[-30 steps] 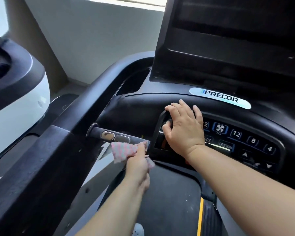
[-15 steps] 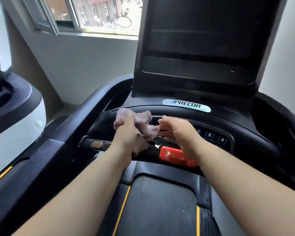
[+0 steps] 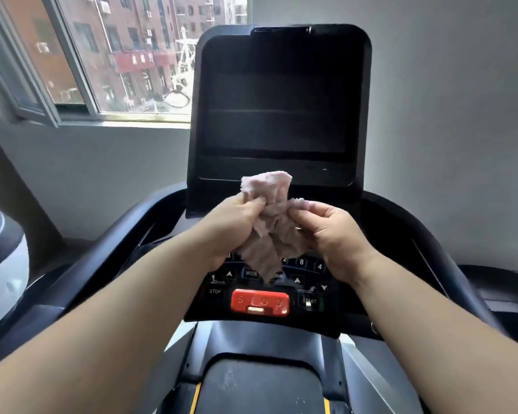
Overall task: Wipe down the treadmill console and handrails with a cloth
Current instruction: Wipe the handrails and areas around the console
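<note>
Pink cloth (image 3: 265, 243) is up in the air, bunched between both hands, right in front of the treadmill console (image 3: 326, 312). The left hand (image 3: 231, 222) grips the cloth's left side, fingers curled into the folds, with a tuft poking up above the knuckles. The right hand (image 3: 332, 231) pinches the other edge between thumb and fingertips. The loose end of the cloth dangles down over the number and MODE keys (image 3: 301, 262); it may be brushing them, but the angle won't settle whether it touches.

Just below the hanging cloth sits the red stop button (image 3: 260, 301), with STOP to its left and START to its right. Behind the hands rises the dark screen (image 3: 281, 115), upright and blank. The left handrail (image 3: 102, 255) and right handrail (image 3: 425, 243) curve out to either side of the forearms, both well apart from the cloth. The belt (image 3: 260, 389) runs below. A window (image 3: 126, 55) shows brick buildings at upper left, and a white machine (image 3: 0, 264) sits at the far left edge.
</note>
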The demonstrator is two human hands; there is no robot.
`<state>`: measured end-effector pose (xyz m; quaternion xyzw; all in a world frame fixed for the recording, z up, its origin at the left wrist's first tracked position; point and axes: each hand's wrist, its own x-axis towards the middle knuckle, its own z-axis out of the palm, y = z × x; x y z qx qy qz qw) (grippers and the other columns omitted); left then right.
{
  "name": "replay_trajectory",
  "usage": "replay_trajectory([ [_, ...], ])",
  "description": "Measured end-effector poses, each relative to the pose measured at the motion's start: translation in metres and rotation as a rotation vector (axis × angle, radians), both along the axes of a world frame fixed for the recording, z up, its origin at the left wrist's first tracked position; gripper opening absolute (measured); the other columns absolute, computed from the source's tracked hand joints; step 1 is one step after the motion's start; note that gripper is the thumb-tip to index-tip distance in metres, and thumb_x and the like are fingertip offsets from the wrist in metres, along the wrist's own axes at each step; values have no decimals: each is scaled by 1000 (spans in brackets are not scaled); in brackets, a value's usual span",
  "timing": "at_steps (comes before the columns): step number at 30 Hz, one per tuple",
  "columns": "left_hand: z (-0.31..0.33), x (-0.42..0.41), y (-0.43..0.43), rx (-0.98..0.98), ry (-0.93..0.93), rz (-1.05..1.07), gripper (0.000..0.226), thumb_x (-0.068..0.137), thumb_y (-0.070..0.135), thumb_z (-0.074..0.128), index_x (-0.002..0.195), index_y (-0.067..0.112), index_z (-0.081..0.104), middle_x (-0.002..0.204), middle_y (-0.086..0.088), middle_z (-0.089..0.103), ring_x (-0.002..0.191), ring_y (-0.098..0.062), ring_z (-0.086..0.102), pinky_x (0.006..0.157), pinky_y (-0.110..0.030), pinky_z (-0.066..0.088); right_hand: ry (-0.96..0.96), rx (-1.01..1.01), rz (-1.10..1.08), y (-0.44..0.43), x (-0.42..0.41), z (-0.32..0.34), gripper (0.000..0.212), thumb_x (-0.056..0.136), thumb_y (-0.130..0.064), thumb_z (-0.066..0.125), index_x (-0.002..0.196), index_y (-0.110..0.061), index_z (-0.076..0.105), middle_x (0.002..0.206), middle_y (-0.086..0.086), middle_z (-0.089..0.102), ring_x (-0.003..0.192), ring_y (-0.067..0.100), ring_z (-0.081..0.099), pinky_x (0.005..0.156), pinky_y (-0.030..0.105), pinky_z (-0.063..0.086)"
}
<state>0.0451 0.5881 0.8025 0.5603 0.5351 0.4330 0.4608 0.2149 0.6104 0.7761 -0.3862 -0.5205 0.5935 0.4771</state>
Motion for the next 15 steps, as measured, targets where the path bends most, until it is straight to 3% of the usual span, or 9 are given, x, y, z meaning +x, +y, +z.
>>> replay_trajectory([
  [2,6,-2,6,95,78,85,24,97,35,52,97,20,70,86,1,74,81,-14,69,76,-31,53,-2,7,-52,1,8,11,17,92,-18,60,102,-9,71,94,3,74,81,11,68,67,25,54],
  [5,10,-12,13,71,-25,15,28,84,41,68,88,14,73,79,-7,73,68,-18,65,63,-28,52,154,-50,-67,3,13,27,30,99,-22,49,110,0,65,101,15,71,86,21,67,73,31,56],
  [7,14,-23,15,-10,-72,-120,29,77,35,77,95,13,73,80,-9,73,65,-19,67,58,-25,53,174,-63,-135,5,14,39,29,100,-28,47,98,-6,66,87,11,71,73,18,67,64,30,56],
  [8,15,-30,17,-29,-69,-159,28,77,28,78,99,14,72,87,-10,74,71,-20,69,62,-27,55,162,-68,-189,7,15,44,29,101,-30,46,90,-11,64,77,7,69,64,16,65,57,28,54],
  [9,17,-37,19,-16,-48,-158,23,79,22,75,101,14,73,92,-8,74,78,-20,70,68,-28,56,158,-80,-247,10,16,49,29,101,-31,45,85,-14,62,71,3,66,57,13,64,52,25,52],
  [11,21,-47,23,30,54,-83,11,88,21,66,90,14,74,81,0,73,70,-13,66,61,-21,53,164,-113,-334,16,18,55,25,101,-32,46,87,-18,61,70,-2,65,51,9,62,44,21,49],
  [13,25,-52,25,30,130,2,28,95,28,55,78,14,72,64,7,68,56,-6,61,49,-16,47,152,-154,-348,22,19,60,15,100,-26,49,91,-19,59,77,-1,65,56,11,62,44,22,50],
  [15,30,-58,28,4,22,60,33,99,28,48,77,12,67,58,7,66,50,-4,61,46,-14,45,119,-204,-257,25,21,65,10,95,-11,53,88,-16,59,83,4,63,60,14,60,48,23,52],
])
